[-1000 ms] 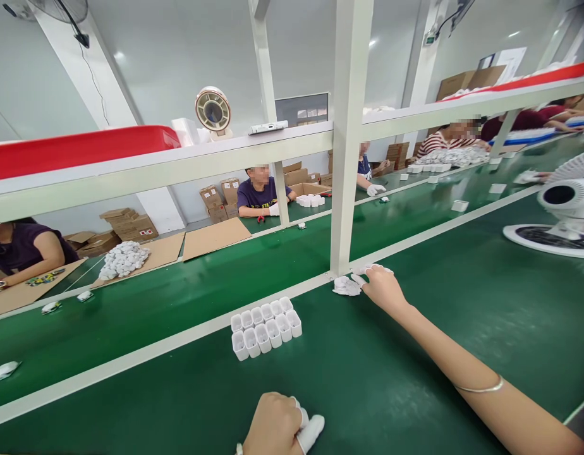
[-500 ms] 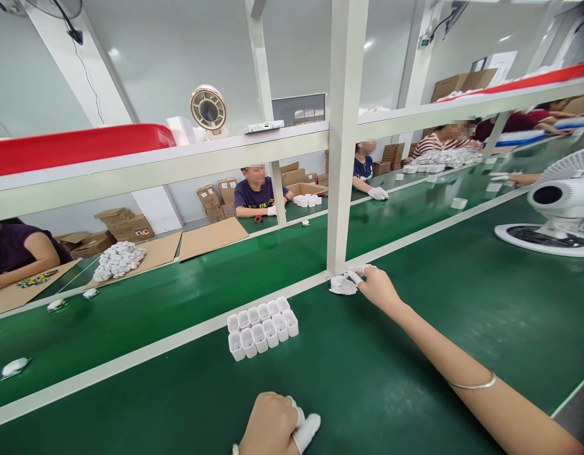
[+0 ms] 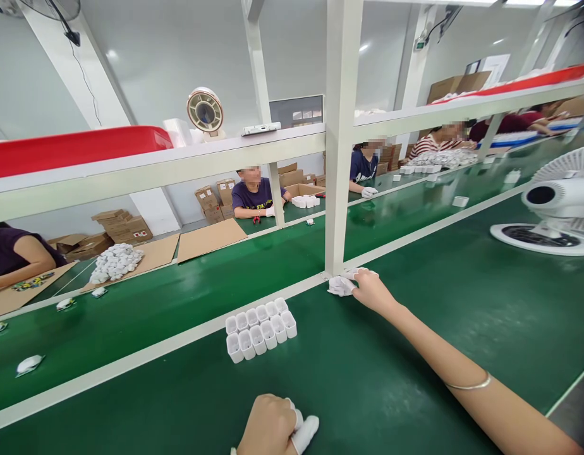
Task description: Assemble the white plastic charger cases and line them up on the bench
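My right hand [image 3: 371, 291] reaches out to the foot of the white post, with white covers on some fingertips. Its thumb and fingers close on a crumpled white piece [image 3: 340, 286], paper or cloth, lying on the green bench. Near the bottom edge my left hand [image 3: 269, 424] rests with curled fingers, white covers on its thumb and a finger; nothing shows in it, though its palm side is hidden. Between the hands and the belt, several small white open-topped cups [image 3: 258, 338] stand in two rows.
A white post [image 3: 337, 145] and shelf beam [image 3: 216, 155] cross in front. Beyond runs a green belt [image 3: 178, 297] bearing small white parts [image 3: 29, 364]. A white fan [image 3: 552, 202] stands at right. Co-workers sit across the belt, near a heap of white parts [image 3: 115, 262].
My right fingers have moved down onto the crumpled white piece. White parts on the belt have travelled right. A co-worker's hand near the fan has gone from view. My left hand stays put.
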The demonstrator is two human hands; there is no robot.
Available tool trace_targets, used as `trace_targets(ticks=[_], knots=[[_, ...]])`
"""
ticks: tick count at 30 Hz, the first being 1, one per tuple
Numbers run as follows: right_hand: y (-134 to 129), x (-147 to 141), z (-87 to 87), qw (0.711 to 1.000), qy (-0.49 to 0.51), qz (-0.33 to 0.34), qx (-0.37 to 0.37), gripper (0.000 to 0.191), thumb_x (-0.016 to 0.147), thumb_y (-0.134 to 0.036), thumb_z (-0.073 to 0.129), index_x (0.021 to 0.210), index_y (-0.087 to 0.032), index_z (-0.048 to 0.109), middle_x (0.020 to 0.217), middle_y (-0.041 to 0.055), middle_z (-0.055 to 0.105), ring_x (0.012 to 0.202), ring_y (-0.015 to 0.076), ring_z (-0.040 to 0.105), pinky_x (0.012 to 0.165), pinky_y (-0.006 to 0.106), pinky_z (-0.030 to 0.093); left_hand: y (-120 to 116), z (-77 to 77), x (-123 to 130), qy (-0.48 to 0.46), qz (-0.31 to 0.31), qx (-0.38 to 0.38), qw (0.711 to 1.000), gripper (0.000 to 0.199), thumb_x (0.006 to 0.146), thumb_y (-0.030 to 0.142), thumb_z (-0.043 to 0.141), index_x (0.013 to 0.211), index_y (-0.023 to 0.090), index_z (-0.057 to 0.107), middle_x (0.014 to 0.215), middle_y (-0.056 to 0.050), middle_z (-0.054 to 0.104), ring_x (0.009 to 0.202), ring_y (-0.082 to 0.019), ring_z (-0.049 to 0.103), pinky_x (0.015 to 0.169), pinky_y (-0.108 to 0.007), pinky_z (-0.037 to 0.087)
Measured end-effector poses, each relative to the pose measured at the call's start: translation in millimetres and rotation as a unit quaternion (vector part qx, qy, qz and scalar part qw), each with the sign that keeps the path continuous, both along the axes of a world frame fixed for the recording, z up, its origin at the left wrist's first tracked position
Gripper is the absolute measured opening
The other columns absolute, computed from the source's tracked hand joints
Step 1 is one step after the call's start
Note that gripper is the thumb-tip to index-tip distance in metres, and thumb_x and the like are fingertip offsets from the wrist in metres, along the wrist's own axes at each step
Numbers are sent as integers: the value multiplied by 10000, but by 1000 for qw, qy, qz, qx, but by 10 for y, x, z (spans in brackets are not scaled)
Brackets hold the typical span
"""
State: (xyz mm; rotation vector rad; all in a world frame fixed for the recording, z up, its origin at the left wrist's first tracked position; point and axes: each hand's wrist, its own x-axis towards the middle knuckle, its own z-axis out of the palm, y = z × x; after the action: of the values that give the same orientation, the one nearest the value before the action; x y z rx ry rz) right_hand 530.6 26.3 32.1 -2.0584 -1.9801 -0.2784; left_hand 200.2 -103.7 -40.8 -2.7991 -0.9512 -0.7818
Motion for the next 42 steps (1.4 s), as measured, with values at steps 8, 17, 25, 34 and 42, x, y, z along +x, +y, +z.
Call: trace_targets(ticks=[8, 17, 25, 34, 42], knots=[[-34, 36, 38, 995, -50, 74, -38, 150, 791, -79, 508, 785, -133, 648, 905, 117, 630, 889, 245, 560, 657, 272, 327, -10, 115, 7, 11, -8, 14, 1000, 572, 960, 388, 354, 442, 145, 368, 403, -1, 490, 358, -78, 378, 470, -305, 128], [-145, 86, 73, 979, -88, 135, -128, 136, 704, -22, 588, 746, -144, 630, 755, 68, 629, 658, 196, 583, 579, 256, 283, -21, 131, 9, 26, -3, 6, 1000, 571, 961, 379, 351, 441, 144, 377, 404, -7, 489, 357, -74, 388, 472, -296, 131], [-132, -99, 126, 984, -100, 113, -97, 140, 822, -101, 516, 817, -128, 654, 868, 129, 670, 799, 249, 622, 660, 289, 348, -31, 166, 7, 20, -9, 1, 1000, 611, 975, 449, 321, 450, 143, 383, 416, -5, 502, 364, -76, 395, 468, -300, 140], [-139, -227, 79, 987, -117, 82, -75, 182, 788, -34, 503, 819, -108, 666, 875, 140, 674, 821, 253, 618, 668, 300, 355, -45, 192, 12, 20, -5, -11, 1000, 632, 979, 466, 296, 444, 145, 399, 412, -8, 492, 361, -77, 376, 467, -299, 142], [-124, -268, 40, 985, -139, 94, -41, 167, 821, -94, 508, 839, -115, 673, 855, 149, 671, 827, 250, 602, 678, 304, 336, -51, 177, 17, 21, -5, -9, 1000, 630, 978, 461, 305, 442, 146, 409, 415, -9, 497, 363, -79, 360, 468, -302, 135]])
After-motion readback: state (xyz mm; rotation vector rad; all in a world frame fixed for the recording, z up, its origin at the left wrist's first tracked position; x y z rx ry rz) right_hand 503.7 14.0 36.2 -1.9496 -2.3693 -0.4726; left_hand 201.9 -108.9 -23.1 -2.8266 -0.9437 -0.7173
